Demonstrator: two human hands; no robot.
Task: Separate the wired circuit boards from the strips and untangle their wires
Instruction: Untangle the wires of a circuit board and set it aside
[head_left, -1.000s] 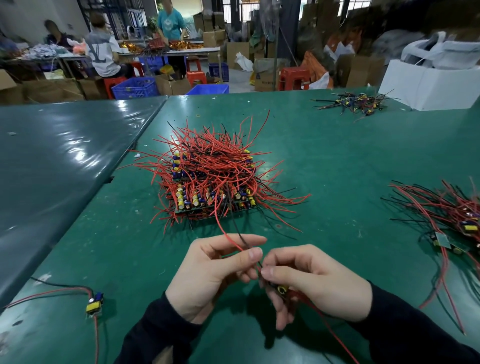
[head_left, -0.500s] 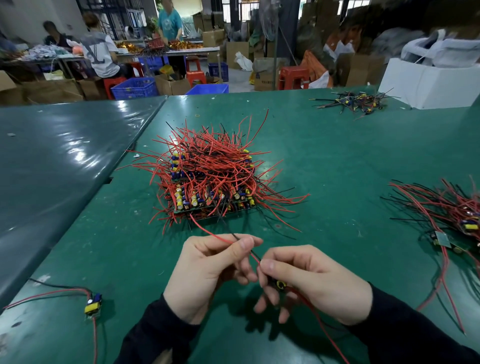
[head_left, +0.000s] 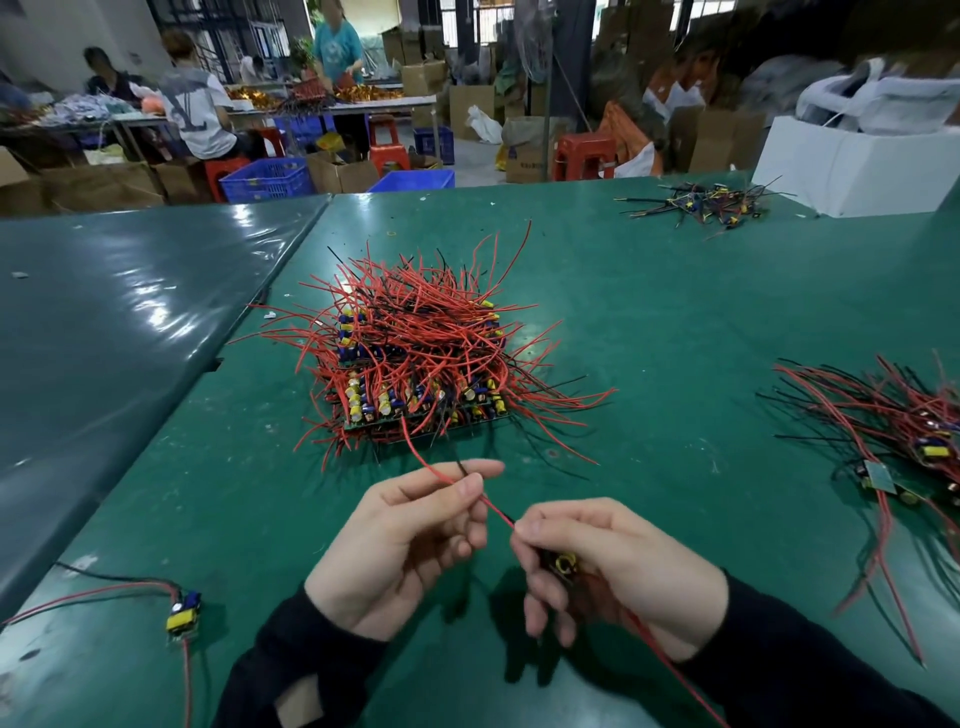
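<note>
I see two hands low in the frame, at about 6 o'clock, over a green table (head_left: 649, 322). The left hand (head_left: 400, 545) is palm-up and tilted inward, its thumb and forefinger pinching a red wire (head_left: 423, 462) and a thin black wire beside it; the other fingers curl loosely underneath. The right hand (head_left: 618, 566) sits at the left hand's 3 o'clock, knuckles up, fingers curled around a small circuit board (head_left: 563, 564) with a yellow part, forefinger and thumb pinching the same red wire near the board. The wire runs taut between the hands and on toward 12 o'clock, into a large tangled pile of boards (head_left: 415, 358) bristling with red wires. A smaller pile (head_left: 893, 421) lies at 3 o'clock, and a single wired board (head_left: 183, 616) at 8 o'clock.
</note>
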